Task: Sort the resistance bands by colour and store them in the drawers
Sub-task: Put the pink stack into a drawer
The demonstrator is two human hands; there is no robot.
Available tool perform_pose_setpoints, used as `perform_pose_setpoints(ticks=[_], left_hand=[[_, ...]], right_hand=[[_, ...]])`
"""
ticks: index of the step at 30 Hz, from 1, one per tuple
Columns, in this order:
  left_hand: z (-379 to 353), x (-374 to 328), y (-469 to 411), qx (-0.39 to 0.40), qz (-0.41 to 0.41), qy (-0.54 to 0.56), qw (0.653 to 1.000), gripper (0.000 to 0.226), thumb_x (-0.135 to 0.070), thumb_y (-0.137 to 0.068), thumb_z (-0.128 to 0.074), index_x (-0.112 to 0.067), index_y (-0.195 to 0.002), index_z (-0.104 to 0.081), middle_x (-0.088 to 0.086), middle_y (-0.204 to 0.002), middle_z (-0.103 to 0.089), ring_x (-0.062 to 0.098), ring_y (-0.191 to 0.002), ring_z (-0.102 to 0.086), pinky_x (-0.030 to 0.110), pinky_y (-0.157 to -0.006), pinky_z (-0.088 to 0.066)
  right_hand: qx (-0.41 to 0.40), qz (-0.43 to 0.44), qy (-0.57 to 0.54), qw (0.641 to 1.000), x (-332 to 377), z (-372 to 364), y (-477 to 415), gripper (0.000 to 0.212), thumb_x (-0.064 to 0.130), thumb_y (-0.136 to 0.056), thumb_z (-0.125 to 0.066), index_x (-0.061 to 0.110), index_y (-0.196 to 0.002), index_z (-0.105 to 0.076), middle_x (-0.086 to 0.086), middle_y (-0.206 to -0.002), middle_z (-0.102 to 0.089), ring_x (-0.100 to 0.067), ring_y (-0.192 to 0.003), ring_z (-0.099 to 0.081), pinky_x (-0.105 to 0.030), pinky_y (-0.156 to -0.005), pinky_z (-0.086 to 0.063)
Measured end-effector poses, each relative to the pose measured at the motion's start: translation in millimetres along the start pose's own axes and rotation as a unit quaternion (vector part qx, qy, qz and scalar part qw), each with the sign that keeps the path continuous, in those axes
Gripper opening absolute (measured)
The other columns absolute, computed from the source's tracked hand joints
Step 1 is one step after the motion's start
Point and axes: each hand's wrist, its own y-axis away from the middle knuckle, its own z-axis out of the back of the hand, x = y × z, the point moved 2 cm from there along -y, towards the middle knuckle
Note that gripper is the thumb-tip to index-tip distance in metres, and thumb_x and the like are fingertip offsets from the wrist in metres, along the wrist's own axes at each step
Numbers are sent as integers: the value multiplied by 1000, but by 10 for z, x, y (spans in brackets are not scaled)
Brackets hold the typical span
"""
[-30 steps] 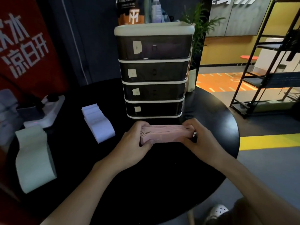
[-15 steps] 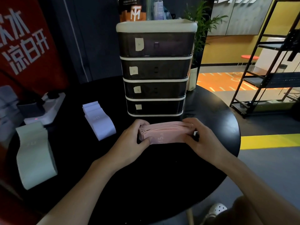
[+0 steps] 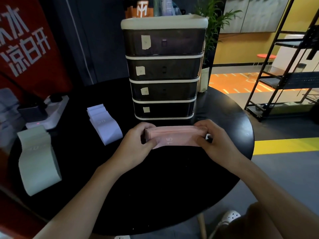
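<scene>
A stack of pink resistance bands (image 3: pixel 174 137), marked 15, sits just in front of the drawer unit (image 3: pixel 164 69). My left hand (image 3: pixel 138 144) grips its left end and my right hand (image 3: pixel 215 142) grips its right end. The unit is dark with white trim; all of its drawers are closed and each carries a small paper label. A stack of pale lilac bands (image 3: pixel 105 125) lies on the round black table (image 3: pixel 155 195) to the left. A stack of pale green bands (image 3: pixel 37 161) lies at the far left edge.
A white power strip (image 3: pixel 48 114) with a dark plug sits at the back left, beside a red banner. A black metal shelf rack (image 3: pixel 284 75) stands off the table to the right. A potted plant is behind the drawers.
The pink stack has tilted toward me, so its flat face with the number 15 shows. Both hands keep their hold at the ends.
</scene>
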Motion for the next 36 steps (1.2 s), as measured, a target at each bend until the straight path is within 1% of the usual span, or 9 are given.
perform_pose_setpoints(ticks=[4,8,11,13,17,21,27,32,36], left_hand=[[47,-36,19,23,82,93,992,40,-15,-89,-71,-31,-122,-56,-3,-110,-69,10,-105,-65,40,-98,-53],[29,-110,109,21,73,35,997,54,-14,-89,-64,-48,-123,-40,5,-100,-66,18,-83,-70,40,-78,-60],[-8,-136,157,46,23,-73,996,52,-20,-92,-59,-52,-127,-37,3,-79,-58,9,-59,-56,26,-59,-48],[-22,-106,151,52,0,-112,992,51,-22,-93,-55,-52,-130,-36,3,-90,-55,9,-73,-55,23,-68,-44],[-59,-35,161,31,-66,-135,988,39,-13,-92,-57,-42,-119,-54,-10,-119,-36,4,-111,-42,6,-91,-28],[-96,1,131,0,-86,-184,979,13,-18,-91,-62,-27,-97,-68,-11,-119,-35,13,-116,-36,14,-95,-27],[-54,-70,110,-22,-71,-147,986,14,-19,-93,-61,-27,-95,-72,-13,-112,-41,8,-113,-39,2,-88,-27],[221,-379,-95,-162,-95,-120,975,15,-14,-90,-63,-21,-101,-71,-10,-107,-54,8,-101,-52,7,-81,-36],[573,-583,-597,-222,-61,-53,972,39,-19,-86,-70,-16,-122,-58,0,-117,-52,9,-100,-53,10,-80,-41]], right_hand=[[18,-66,-140,988,25,35,33,27,18,-93,-62,29,-116,-54,-4,-96,-70,-16,-80,-64,-26,-67,-49],[55,-49,-23,997,67,2,30,31,47,-77,-58,34,-105,-62,5,-94,-67,-16,-89,-62,-37,-81,-53],[79,-40,65,994,78,-29,27,22,40,-84,-56,35,-105,-63,9,-98,-59,-12,-106,-49,-41,-101,-40],[76,-32,101,991,109,-38,35,20,32,-89,-56,30,-107,-63,12,-100,-55,-12,-111,-41,-37,-103,-32],[37,-9,119,992,123,-45,44,39,48,-71,-51,38,-109,-55,7,-110,-47,-17,-111,-43,-45,-102,-38],[44,33,104,993,84,-37,48,13,37,-80,-60,45,-88,-53,14,-104,-49,-15,-103,-49,-52,-96,-42],[35,35,62,997,101,-11,-2,11,29,-84,-64,40,-86,-61,11,-100,-54,-13,-100,-54,-37,-92,-46],[-23,11,-1,1000,326,218,-418,18,21,-90,-66,36,-98,-58,-1,-105,-57,-19,-98,-59,-24,-80,-46],[-105,-10,-63,992,568,441,-962,31,19,-90,-66,22,-117,-52,-14,-117,-57,-26,-104,-60,-24,-78,-47]])
